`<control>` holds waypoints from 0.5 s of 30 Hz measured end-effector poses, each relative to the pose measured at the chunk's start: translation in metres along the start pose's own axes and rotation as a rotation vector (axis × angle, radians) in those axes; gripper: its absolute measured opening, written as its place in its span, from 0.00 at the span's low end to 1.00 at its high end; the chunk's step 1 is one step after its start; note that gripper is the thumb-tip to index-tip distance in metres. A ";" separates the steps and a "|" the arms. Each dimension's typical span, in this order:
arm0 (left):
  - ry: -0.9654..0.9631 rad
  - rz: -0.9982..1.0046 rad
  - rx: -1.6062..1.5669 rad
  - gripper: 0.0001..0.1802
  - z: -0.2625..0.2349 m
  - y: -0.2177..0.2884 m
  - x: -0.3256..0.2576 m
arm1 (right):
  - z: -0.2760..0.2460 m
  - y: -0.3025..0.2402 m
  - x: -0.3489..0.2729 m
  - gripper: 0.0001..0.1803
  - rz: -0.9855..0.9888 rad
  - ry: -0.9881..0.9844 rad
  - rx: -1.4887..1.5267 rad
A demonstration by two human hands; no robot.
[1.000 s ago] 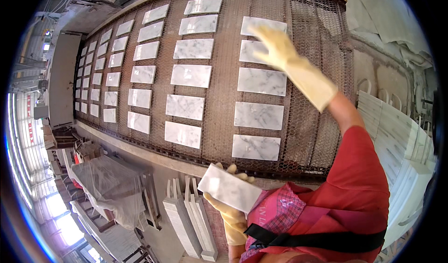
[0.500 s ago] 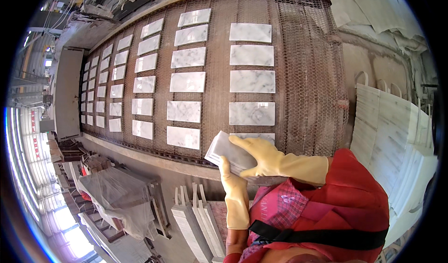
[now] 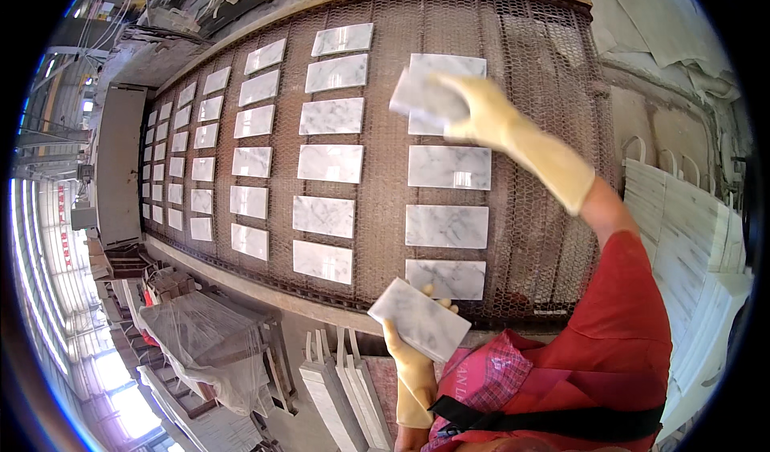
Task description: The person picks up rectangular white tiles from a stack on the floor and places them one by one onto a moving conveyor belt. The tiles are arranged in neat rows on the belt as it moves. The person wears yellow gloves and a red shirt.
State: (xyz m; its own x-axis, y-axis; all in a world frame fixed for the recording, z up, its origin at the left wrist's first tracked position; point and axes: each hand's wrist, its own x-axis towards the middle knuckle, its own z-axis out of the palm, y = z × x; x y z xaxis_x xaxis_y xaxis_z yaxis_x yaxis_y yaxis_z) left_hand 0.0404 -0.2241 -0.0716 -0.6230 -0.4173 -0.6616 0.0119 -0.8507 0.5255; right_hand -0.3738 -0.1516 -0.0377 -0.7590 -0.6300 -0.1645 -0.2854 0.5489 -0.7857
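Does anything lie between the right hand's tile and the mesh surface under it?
Yes: in view, the held tile in the right hand overlaps the rightmost column's farthest tile and the second tile on the mesh surface.

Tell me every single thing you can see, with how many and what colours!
Tiles on mesh: over thirty, white with grey, in rows
Mesh bed: one, brown, centre
Held tiles: at least two, white-grey, lower and upper middle
Plastic sheeting: uncounted, clear, lower left
Long bars: several, whitish, bottom
Streaked slabs: several, white-grey, right
Strap: one, black, lower right
Left grip: one, yellow-gloved, lower middle
Right grip: one, yellow-gloved, upper middle
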 end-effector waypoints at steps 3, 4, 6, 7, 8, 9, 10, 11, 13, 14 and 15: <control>0.077 -0.047 0.035 0.62 -0.008 0.003 -0.016 | -0.030 0.031 0.096 0.52 0.051 0.140 -0.277; 0.110 -0.055 0.049 0.62 -0.003 0.004 -0.021 | -0.035 0.041 0.117 0.53 0.024 0.171 -0.394; 0.146 -0.016 0.053 0.61 0.017 0.008 -0.026 | -0.045 0.058 0.152 0.54 0.005 0.189 -0.557; 0.090 -0.031 0.025 0.59 -0.005 0.005 -0.029 | -0.049 0.064 0.165 0.54 0.007 0.173 -0.600; 0.087 -0.028 0.018 0.59 -0.006 0.005 -0.031 | -0.053 0.067 0.176 0.55 0.006 0.156 -0.646; 0.081 -0.024 0.012 0.59 -0.007 0.005 -0.032 | -0.055 0.072 0.185 0.55 0.009 0.126 -0.690; 0.072 -0.021 0.009 0.59 -0.008 0.006 -0.032 | -0.057 0.079 0.191 0.56 0.000 0.107 -0.709; 0.105 0.002 0.025 0.59 0.006 0.009 -0.033 | -0.057 0.083 0.196 0.57 -0.012 0.080 -0.728; 0.112 0.013 0.011 0.60 0.006 0.010 -0.032 | -0.058 0.092 0.204 0.58 -0.040 0.047 -0.747; 0.137 0.022 0.007 0.60 0.008 0.009 -0.032 | -0.058 0.097 0.205 0.58 -0.059 0.038 -0.749; 0.161 0.030 0.005 0.61 0.012 0.009 -0.031 | -0.057 0.100 0.207 0.58 -0.077 0.030 -0.752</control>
State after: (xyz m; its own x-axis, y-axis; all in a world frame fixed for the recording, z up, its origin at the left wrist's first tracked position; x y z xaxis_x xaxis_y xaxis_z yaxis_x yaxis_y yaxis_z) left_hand 0.0508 -0.2145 -0.0400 -0.4886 -0.4890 -0.7226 0.0249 -0.8357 0.5487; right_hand -0.5927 -0.1953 -0.1165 -0.7333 -0.6725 -0.1004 -0.6525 0.7375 -0.1742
